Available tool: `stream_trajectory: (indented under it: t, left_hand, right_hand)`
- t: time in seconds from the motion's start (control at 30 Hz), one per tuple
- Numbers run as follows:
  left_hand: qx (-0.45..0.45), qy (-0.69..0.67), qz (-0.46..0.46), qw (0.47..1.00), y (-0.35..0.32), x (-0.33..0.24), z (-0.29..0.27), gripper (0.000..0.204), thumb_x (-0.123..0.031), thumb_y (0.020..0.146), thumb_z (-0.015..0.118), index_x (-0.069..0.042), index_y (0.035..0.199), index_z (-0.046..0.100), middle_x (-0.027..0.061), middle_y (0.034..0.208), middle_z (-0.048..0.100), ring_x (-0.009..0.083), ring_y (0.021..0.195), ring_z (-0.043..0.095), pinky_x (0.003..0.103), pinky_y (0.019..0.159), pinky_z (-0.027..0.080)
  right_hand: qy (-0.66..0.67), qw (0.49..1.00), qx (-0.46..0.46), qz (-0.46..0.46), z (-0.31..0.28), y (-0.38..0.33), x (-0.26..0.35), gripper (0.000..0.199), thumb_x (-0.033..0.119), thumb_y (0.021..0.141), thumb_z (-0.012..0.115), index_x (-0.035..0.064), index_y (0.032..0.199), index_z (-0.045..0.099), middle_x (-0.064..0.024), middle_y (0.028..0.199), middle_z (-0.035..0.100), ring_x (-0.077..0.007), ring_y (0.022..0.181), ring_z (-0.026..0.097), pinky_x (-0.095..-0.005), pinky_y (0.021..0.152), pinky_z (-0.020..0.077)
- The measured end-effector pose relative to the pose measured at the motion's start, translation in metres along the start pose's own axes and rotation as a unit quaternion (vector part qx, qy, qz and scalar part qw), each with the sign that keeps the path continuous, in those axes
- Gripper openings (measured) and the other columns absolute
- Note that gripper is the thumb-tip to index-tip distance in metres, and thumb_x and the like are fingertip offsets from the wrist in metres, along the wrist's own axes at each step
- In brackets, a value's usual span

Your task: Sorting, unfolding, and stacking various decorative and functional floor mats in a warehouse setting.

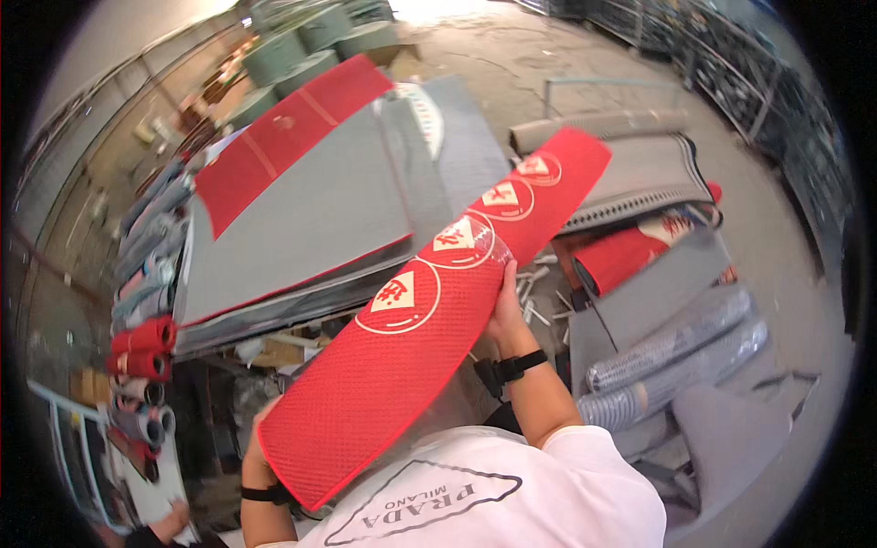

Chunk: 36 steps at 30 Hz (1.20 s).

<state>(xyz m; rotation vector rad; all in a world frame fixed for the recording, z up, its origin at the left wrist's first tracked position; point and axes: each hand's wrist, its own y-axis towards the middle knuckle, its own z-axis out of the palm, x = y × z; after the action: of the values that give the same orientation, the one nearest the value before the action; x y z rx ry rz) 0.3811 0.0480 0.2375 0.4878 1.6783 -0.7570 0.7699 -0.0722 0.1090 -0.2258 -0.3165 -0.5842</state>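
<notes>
A long red mat (393,384) with cream circles and printed figures stretches diagonally in front of me, bowed along its length. At its near left end my left hand (259,447) is closed on the edge, the fingers mostly hidden behind the mat. My right hand (506,306) grips the right long edge near the middle, partly out of sight underneath. Beyond the mat lies a broad stack of grey-backed mats (301,215), and a plain red mat (292,128) rests across its far side.
Rolled mats (142,352) line the stack's left side. On the right are plastic-wrapped rolls (676,338), another red mat (621,256) and a beige patterned mat (639,173). Large green-grey rolls (311,68) stand at the back. Another person's hand (171,521) shows at lower left.
</notes>
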Motion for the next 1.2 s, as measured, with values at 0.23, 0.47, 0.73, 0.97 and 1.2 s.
stream_trajectory:
  t: [0.23, 0.47, 0.73, 0.97, 1.2]
  left_hand:
    - [-0.062, -0.235, 0.029, 0.969, -0.073, 0.098, 0.02, 0.039, -0.016, 0.081, 0.053, -0.001, 0.116, 0.044, 0.012, 0.101, 0.057, 0.0201, 0.091, 0.056, 0.033, 0.077, 0.046]
    - [-0.064, -0.399, 0.07, 0.912, -0.011, 0.014, 0.059, 0.028, -0.024, 0.085, 0.048, -0.003, 0.104, 0.047, 0.0095, 0.086, 0.059, 0.0187, 0.074, 0.059, 0.032, 0.064, 0.05]
    - [-0.156, -0.016, 0.22, 0.963, -0.024, -0.035, 0.058, 0.019, -0.017, 0.087, 0.044, -0.001, 0.09, 0.052, 0.0063, 0.07, 0.058, 0.014, 0.06, 0.055, 0.026, 0.055, 0.044]
    - [-0.398, 0.339, 0.521, 0.675, -0.022, -0.109, 0.055, 0.03, -0.005, 0.067, 0.063, -0.007, 0.096, 0.055, 0.0131, 0.097, 0.052, 0.0292, 0.087, 0.051, 0.037, 0.074, 0.041]
    - [-0.259, 0.558, 0.543, 0.571, 0.01, -0.149, 0.033, 0.028, -0.015, 0.068, 0.051, -0.012, 0.095, 0.057, 0.0107, 0.117, 0.047, 0.0321, 0.105, 0.046, 0.039, 0.084, 0.037]
  right_hand:
    - [-0.164, 0.952, 0.226, 0.126, 0.135, 0.015, -0.076, 0.066, 0.058, 0.083, 0.024, 0.0096, 0.127, 0.03, -0.0061, 0.127, 0.038, -0.0208, 0.115, 0.039, -0.0383, 0.094, 0.032]
    - [-0.075, 0.887, 0.261, 0.373, 0.172, -0.049, -0.17, 0.069, 0.064, 0.079, 0.026, 0.0126, 0.125, 0.035, -0.0035, 0.125, 0.041, -0.0205, 0.114, 0.039, -0.038, 0.091, 0.0343]
    - [-0.063, 0.931, 0.248, 0.26, 0.246, -0.057, -0.141, 0.054, 0.057, 0.082, 0.033, 0.0146, 0.112, 0.046, -0.0031, 0.112, 0.05, -0.0191, 0.1, 0.049, -0.0334, 0.082, 0.0416]
    - [-0.058, 0.925, 0.289, 0.239, 0.245, -0.057, -0.133, 0.056, 0.056, 0.082, 0.031, 0.0145, 0.119, 0.041, -0.0041, 0.118, 0.047, -0.0208, 0.106, 0.046, -0.0352, 0.086, 0.0399]
    - [-0.112, 0.923, 0.262, 0.26, 0.241, -0.058, -0.124, 0.057, 0.055, 0.084, 0.026, 0.0152, 0.122, 0.039, -0.0034, 0.12, 0.045, -0.0197, 0.109, 0.043, -0.0374, 0.089, 0.0362]
